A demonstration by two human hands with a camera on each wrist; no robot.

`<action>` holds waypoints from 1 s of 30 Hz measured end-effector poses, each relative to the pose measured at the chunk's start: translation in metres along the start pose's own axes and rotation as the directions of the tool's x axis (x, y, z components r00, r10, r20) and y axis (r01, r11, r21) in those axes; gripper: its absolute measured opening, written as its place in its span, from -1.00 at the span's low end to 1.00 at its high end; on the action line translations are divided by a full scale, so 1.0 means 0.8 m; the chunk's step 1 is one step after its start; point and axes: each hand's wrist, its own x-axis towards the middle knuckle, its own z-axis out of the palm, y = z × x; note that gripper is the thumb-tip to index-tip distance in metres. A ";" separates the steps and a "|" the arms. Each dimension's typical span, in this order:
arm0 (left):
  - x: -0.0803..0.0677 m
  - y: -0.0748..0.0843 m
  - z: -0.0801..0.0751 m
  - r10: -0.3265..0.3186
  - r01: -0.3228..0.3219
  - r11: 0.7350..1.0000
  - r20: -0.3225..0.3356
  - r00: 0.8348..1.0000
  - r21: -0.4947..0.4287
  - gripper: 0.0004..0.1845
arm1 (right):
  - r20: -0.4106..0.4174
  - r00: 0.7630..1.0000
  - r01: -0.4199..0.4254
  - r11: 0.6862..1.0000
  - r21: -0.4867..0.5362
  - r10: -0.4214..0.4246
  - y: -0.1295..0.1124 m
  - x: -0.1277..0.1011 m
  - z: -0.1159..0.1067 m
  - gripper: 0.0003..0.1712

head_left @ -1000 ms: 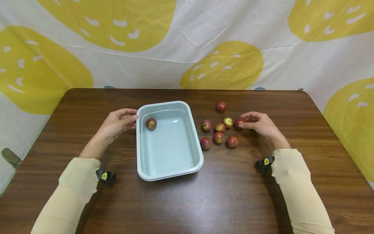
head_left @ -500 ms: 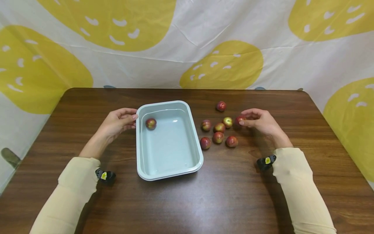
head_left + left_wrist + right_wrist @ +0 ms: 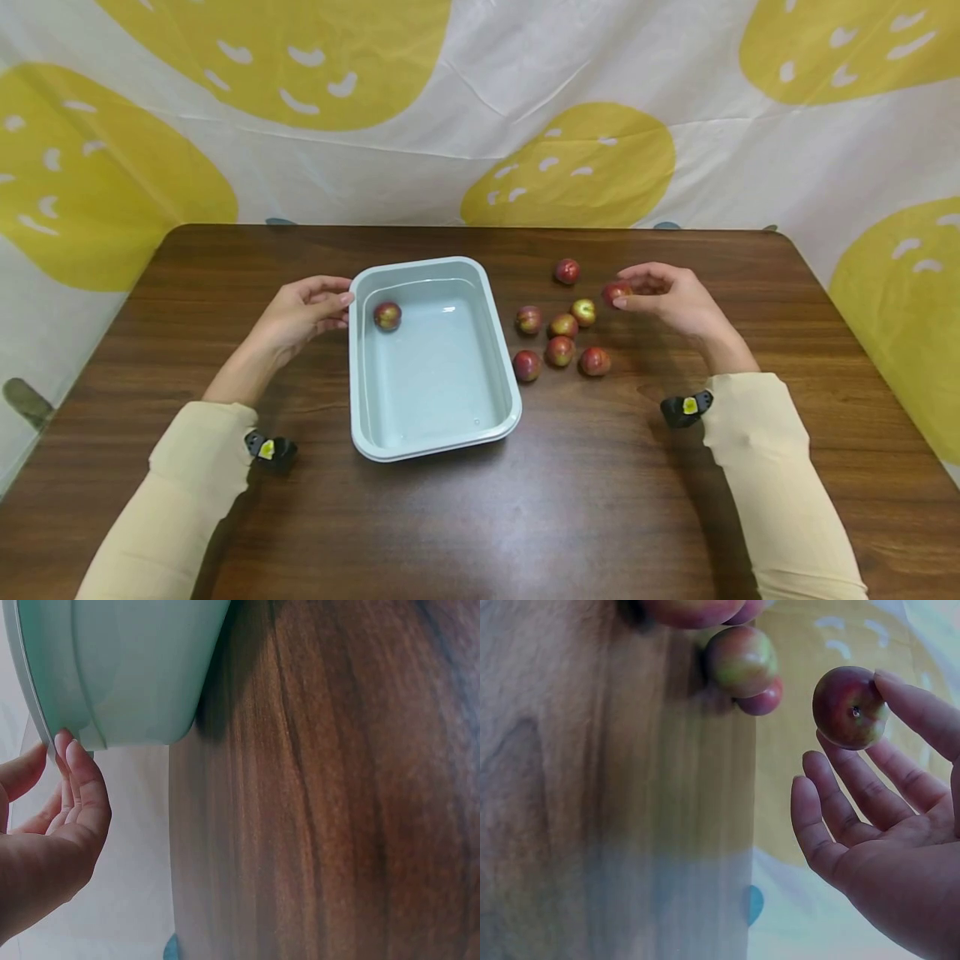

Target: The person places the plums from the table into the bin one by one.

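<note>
My right hand (image 3: 660, 298) pinches a small red fruit (image 3: 617, 292) in its fingertips and holds it above the table; the right wrist view shows the same fruit (image 3: 849, 707) between thumb and fingers. My left hand (image 3: 307, 310) touches the left rim of a pale green tray (image 3: 358, 367), its fingertips (image 3: 71, 754) on the rim (image 3: 45, 712). One red fruit (image 3: 387, 316) lies inside the tray at its far left. Several more fruits (image 3: 559, 350) lie on the table to the tray's right, one (image 3: 567, 271) farther back.
The brown wooden table (image 3: 600, 500) is backed by a white cloth with yellow blobs (image 3: 570, 167). Bare wood runs along the front edge.
My right hand has lifted the red fruit off the table and raised it slightly up and back. The left hand and the tray have not moved.
</note>
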 end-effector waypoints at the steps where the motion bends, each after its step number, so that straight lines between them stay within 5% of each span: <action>1: 0.000 0.000 0.000 -0.001 0.001 1.000 0.000 1.000 0.001 -0.54 | -0.005 1.000 0.000 1.000 0.008 0.000 -0.002 0.000 0.001 -0.44; 30: -0.001 0.001 0.000 -0.003 0.003 1.000 0.002 1.000 0.011 -0.54 | -0.013 0.986 0.163 0.985 -0.049 -0.164 -0.067 -0.002 0.016 -0.56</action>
